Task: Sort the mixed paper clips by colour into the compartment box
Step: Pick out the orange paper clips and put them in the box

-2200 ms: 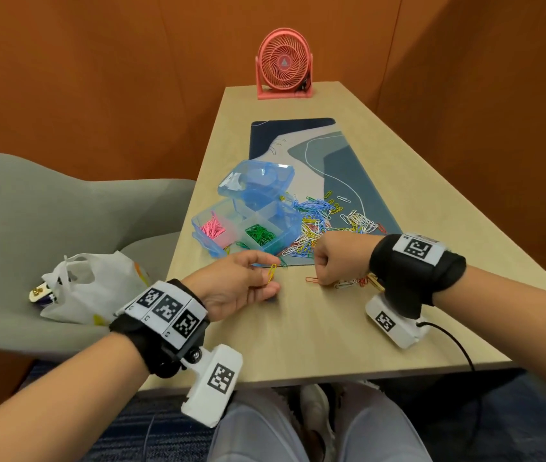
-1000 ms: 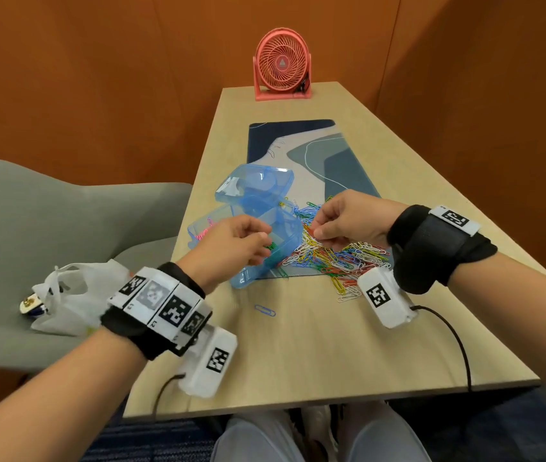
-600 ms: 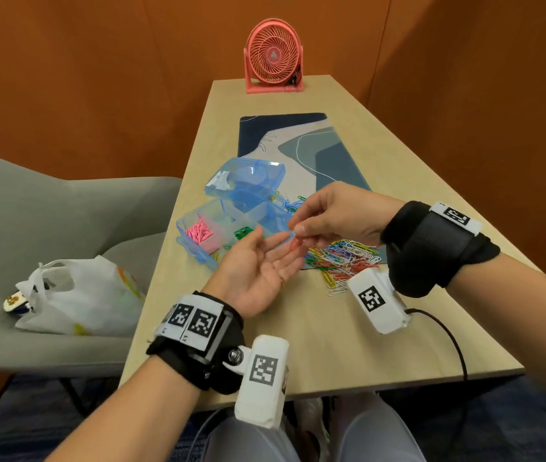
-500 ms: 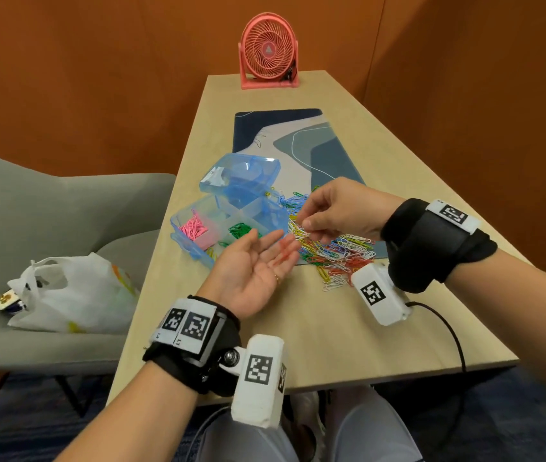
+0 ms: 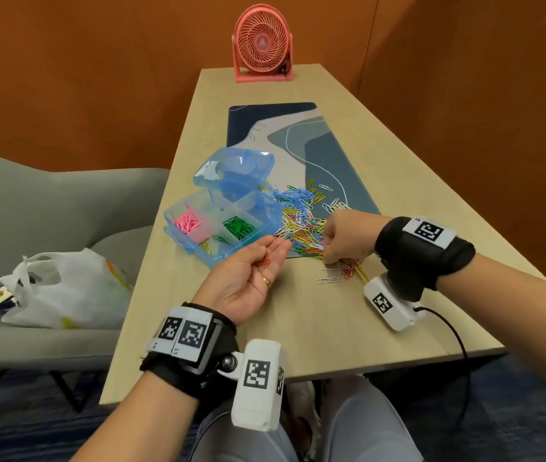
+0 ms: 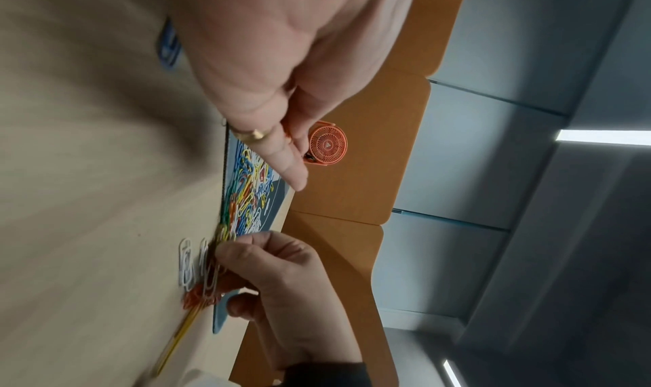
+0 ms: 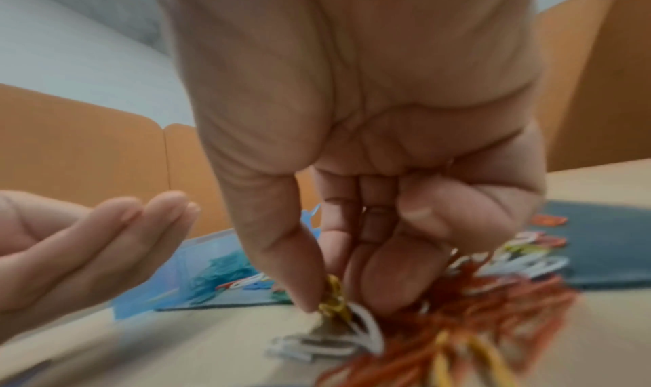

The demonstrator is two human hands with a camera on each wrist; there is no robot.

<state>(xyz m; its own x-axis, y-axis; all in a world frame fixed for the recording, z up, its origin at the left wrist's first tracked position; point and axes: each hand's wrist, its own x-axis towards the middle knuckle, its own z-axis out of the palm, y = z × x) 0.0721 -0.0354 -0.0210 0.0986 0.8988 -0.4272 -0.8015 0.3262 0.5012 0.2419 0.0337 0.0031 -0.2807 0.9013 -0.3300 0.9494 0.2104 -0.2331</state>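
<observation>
Red clip (image 5: 266, 261) lies on the flat, upturned left hand (image 5: 248, 278). Right hand (image 5: 345, 240) pinches a blurred yellow clip (image 7: 333, 298) in the bench pile (image 5: 301, 225) beside the box (image 5: 221, 225); fingertips hidden.

The compartment box (image 5: 221, 225) is translucent blue plastic, glossy — light glints on its raised lid (image 5: 236, 168). The paper clips (image 5: 301, 221) look like thin wire with smooth coloured coating: pink, green, yellow, white, orange. The table (image 5: 348, 315) shows a pale wood-grain finish, matt and smooth. The desk mat (image 5: 331, 151) looks matt, printed in blues and beige. The fan (image 5: 262, 45) is coral plastic. The armchair (image 5: 48, 195) wears grey woven cloth — the bag (image 5: 64, 288) on it is thin, crinkled white plastic.
</observation>
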